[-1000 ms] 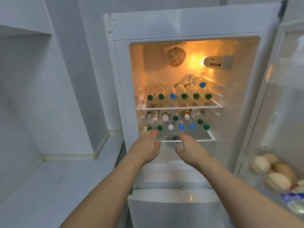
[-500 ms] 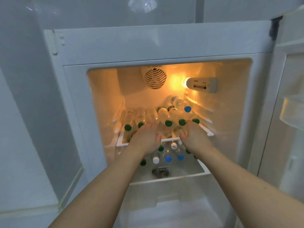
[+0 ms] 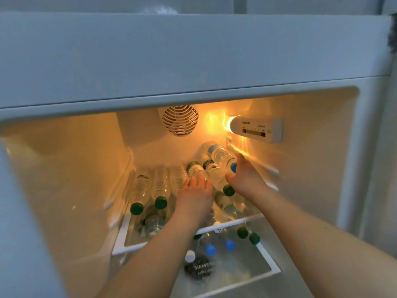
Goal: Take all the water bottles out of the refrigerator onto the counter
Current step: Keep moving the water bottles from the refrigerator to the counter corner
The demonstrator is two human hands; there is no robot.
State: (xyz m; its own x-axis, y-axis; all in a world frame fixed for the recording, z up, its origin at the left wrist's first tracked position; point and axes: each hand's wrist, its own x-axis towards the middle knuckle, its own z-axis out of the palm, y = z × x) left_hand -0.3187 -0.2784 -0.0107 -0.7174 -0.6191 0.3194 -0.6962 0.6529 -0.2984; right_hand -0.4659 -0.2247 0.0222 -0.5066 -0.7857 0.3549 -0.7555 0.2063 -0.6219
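The stacked top bottle (image 3: 221, 157) is cupped by the right hand (image 3: 245, 179), the left hand (image 3: 196, 195) laid flat on another; neighbours could be rolled off the shelf (image 3: 171, 237).

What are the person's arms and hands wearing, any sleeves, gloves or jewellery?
Nothing shows on them. The left hand and right hand are bare, with no gloves, and no rings or watch in view. Both forearms are uncovered down to the bottom edge of the picture, so no sleeves appear.

The left hand (image 3: 196, 195) covers the bottle beneath it, so its cap is hidden. The right hand (image 3: 243, 178) half hides a blue cap (image 3: 233, 167). Both elbows are cut off below.
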